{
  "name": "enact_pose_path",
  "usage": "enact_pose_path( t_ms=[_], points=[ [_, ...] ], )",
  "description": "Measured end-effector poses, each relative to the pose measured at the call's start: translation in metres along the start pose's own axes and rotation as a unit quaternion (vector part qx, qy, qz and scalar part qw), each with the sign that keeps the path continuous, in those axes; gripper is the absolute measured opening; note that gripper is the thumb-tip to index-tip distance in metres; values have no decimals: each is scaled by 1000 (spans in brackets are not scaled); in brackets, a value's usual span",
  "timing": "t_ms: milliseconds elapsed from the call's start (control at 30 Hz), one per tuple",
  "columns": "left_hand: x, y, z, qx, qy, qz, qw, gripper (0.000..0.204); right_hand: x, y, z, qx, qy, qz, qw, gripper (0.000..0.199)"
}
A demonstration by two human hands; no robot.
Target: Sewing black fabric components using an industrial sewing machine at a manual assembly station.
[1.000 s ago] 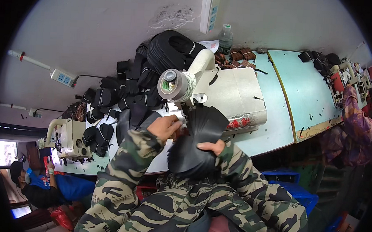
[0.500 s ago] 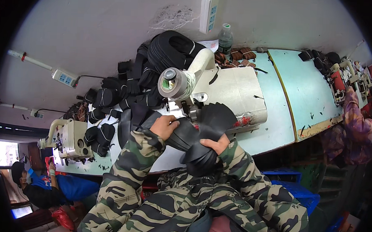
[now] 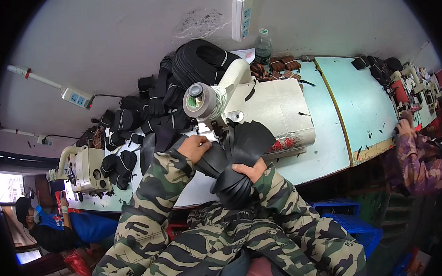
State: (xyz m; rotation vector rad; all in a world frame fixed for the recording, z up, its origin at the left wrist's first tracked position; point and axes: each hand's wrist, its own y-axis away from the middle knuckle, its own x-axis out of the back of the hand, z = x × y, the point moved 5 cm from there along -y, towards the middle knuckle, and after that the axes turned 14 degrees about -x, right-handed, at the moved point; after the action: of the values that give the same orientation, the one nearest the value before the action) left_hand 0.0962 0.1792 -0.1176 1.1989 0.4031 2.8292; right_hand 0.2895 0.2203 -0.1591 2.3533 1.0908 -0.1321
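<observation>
A cream sewing machine (image 3: 272, 103), with white thread wound around its thread stand, sits on the table in front of me. Just before its needle area, my left hand (image 3: 195, 147) pinches the edge of a flat black piece (image 3: 212, 160) among others lying overlapped. My right hand (image 3: 249, 169) is closed around the middle of a thick bunch of black curved pieces (image 3: 254, 139). They fan out above the hand, and more loops (image 3: 233, 188) hang below it near my lap. The needle and presser foot are mostly hidden behind the bunch.
Tied black bundles (image 3: 128, 119) and a large black coil (image 3: 199, 63) are heaped left of the machine. Behind stand a plastic bottle (image 3: 263, 47) and brown bundles (image 3: 286, 63). Another machine (image 3: 84, 166) and a person (image 3: 49, 222) are at left; a purple-sleeved person (image 3: 410, 156) works at right.
My view has shifted slightly. Both hands keep their grip at nearly the same spot by the machine. At far right, the purple-sleeved person's hand now shows near the other machine.
</observation>
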Motion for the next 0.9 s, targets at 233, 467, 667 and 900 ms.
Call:
enact_pose_path(
  t_ms=[233, 467, 667, 900],
  points=[
    [-6, -8, 1, 3, 133, -30, 991, 23, 6, 7, -9, 1, 27, -21, 999, 39],
    [-29, 1, -40, -139, 167, 20, 976, 18, 3, 6, -9, 50, 37, -35, 997, 44],
    [-18, 15, 9, 41, 322, -22, 945, 17, 22, -3, 3, -13, -37, -24, 999, 44],
    [-2, -3, 9, 4, -30, 50, 998, 25, 10, -5, -4, -26, -4, -1, 1000, 41]
  ],
)
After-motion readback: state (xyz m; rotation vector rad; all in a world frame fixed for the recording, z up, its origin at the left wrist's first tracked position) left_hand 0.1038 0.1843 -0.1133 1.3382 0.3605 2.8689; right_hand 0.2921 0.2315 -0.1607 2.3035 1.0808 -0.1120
